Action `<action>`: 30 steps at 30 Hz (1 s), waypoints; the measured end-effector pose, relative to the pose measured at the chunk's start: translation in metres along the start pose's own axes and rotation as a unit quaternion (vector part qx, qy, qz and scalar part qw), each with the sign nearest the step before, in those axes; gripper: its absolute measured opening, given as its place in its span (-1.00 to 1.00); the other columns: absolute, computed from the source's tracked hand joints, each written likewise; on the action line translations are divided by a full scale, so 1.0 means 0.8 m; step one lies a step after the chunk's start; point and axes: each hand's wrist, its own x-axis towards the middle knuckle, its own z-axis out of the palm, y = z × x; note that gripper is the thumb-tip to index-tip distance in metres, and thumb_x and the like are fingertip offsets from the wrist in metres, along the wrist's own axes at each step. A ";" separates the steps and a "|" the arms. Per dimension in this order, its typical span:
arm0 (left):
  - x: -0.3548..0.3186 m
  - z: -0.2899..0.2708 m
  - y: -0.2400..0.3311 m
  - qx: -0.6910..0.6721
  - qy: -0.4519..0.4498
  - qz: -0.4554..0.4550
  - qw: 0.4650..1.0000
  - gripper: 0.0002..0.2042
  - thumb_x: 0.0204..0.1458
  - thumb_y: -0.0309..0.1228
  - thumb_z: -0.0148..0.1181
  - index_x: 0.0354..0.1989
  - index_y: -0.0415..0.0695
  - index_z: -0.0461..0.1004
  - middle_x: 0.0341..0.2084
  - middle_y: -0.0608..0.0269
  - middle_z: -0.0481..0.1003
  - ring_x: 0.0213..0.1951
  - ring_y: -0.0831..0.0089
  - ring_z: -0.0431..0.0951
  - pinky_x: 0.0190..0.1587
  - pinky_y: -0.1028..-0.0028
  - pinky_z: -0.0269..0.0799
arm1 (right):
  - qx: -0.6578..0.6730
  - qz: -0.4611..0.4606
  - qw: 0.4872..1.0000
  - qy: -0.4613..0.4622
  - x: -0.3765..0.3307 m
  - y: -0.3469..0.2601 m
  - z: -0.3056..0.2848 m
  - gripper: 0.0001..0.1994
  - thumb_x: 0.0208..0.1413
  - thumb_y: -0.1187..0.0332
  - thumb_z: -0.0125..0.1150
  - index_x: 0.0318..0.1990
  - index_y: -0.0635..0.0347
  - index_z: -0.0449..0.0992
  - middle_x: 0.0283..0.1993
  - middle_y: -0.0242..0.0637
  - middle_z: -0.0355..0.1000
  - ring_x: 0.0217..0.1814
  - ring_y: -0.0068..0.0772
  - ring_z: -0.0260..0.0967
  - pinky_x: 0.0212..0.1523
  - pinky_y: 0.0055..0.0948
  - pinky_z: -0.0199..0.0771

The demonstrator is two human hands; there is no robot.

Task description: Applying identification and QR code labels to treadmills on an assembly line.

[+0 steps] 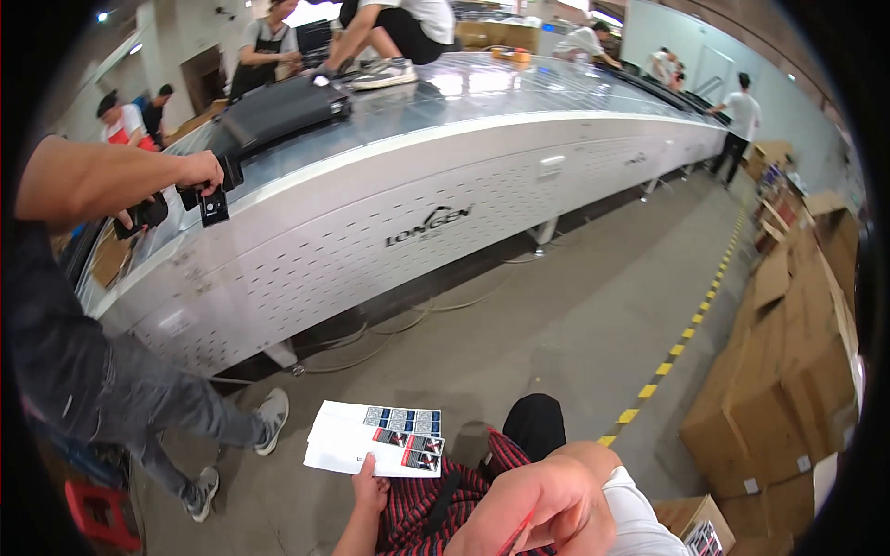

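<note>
Label sheets (373,441) could fan apart or slip: the left hand (373,491) pinches only their near edge. They're near-centre, left of the right hand (556,514), whose grip can't be told. White, overlapping, roughly flat; blue-grey and red-black stickers (403,423) toward right.

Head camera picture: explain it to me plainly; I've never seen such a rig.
There is no robot here: a person wears the camera on their head, looking down, and the wide lens bends straight edges. Their left hand holds printed sheets. Their right hand is close to the lens, and I can't tell whether it grips anything. Ahead stretches a long, white-sided bench; a dark object lies on its shiny top, where a co-worker also crouches. Cardboard boxes are piled on the right.
</note>
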 end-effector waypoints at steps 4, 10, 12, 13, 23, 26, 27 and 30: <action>0.005 0.043 -0.011 0.049 -0.048 -0.031 0.997 -0.79 -0.01 -0.24 0.07 -0.36 -0.09 0.28 -0.75 0.44 0.24 -0.80 0.65 0.14 -0.81 0.67 -0.05 | -0.083 -0.073 0.994 0.026 -0.018 -0.019 0.023 -0.38 -0.12 0.67 0.13 0.08 0.48 -0.09 -0.52 -0.06 0.29 -0.52 -0.38 0.26 -0.49 -0.44 0.22; 0.017 0.067 -0.025 0.064 -0.099 -0.050 0.992 -0.79 0.01 -0.25 0.05 -0.35 -0.12 0.28 -0.73 0.40 0.23 -0.81 0.64 0.09 -0.80 0.65 -0.08 | -0.115 -0.110 0.987 0.034 -0.023 -0.044 0.041 -0.38 -0.12 0.66 0.14 0.07 0.50 -0.08 -0.53 -0.07 0.29 -0.55 -0.41 0.26 -0.55 -0.48 0.21; 0.025 0.075 -0.031 0.070 -0.095 -0.057 0.991 -0.79 0.00 -0.25 0.05 -0.35 -0.12 0.28 -0.72 0.39 0.23 -0.81 0.63 0.08 -0.80 0.65 -0.09 | -0.130 -0.131 0.982 0.048 -0.026 -0.046 0.045 -0.39 -0.12 0.66 0.14 0.06 0.52 -0.08 -0.53 -0.08 0.30 -0.56 -0.42 0.26 -0.56 -0.49 0.20; 0.029 0.078 -0.034 0.069 -0.090 -0.062 0.992 -0.78 0.00 -0.24 0.06 -0.34 -0.13 0.28 -0.72 0.39 0.24 -0.81 0.63 0.08 -0.80 0.65 -0.09 | -0.136 -0.150 0.977 0.061 -0.027 -0.047 0.047 -0.39 -0.12 0.66 0.14 0.05 0.53 -0.08 -0.54 -0.09 0.30 -0.56 -0.43 0.26 -0.57 -0.49 0.20; 0.026 0.087 -0.042 0.088 -0.078 -0.071 0.990 -0.74 -0.02 -0.22 0.08 -0.31 -0.13 0.28 -0.71 0.40 0.24 -0.80 0.63 0.09 -0.79 0.65 -0.09 | -0.116 -0.143 0.980 0.076 -0.037 -0.071 0.056 -0.43 -0.12 0.67 0.13 0.02 0.55 -0.05 -0.56 -0.10 0.30 -0.60 -0.44 0.27 -0.60 -0.53 0.17; 0.030 0.083 -0.044 0.088 -0.091 -0.070 0.989 -0.74 -0.02 -0.22 0.08 -0.30 -0.13 0.28 -0.73 0.41 0.22 -0.80 0.63 0.08 -0.80 0.65 -0.09 | -0.097 -0.143 0.982 0.075 -0.043 -0.072 0.056 -0.44 -0.13 0.67 0.13 0.01 0.58 -0.05 -0.55 -0.08 0.30 -0.60 -0.44 0.27 -0.60 -0.54 0.19; 0.030 0.084 -0.045 0.090 -0.092 -0.071 0.989 -0.74 -0.02 -0.22 0.08 -0.30 -0.13 0.28 -0.73 0.41 0.22 -0.80 0.63 0.08 -0.80 0.65 -0.09 | -0.104 -0.132 0.982 0.083 -0.044 -0.074 0.057 -0.43 -0.13 0.67 0.14 0.01 0.60 -0.05 -0.54 -0.07 0.31 -0.59 -0.44 0.28 -0.59 -0.55 0.20; 0.031 0.085 -0.046 0.099 -0.085 -0.076 0.989 -0.74 -0.02 -0.21 0.08 -0.30 -0.13 0.27 -0.74 0.41 0.21 -0.80 0.64 0.07 -0.80 0.65 -0.10 | -0.101 -0.110 0.984 0.102 -0.047 -0.079 0.061 -0.42 -0.14 0.67 0.14 0.01 0.63 -0.06 -0.51 -0.05 0.31 -0.56 -0.44 0.29 -0.58 -0.55 0.23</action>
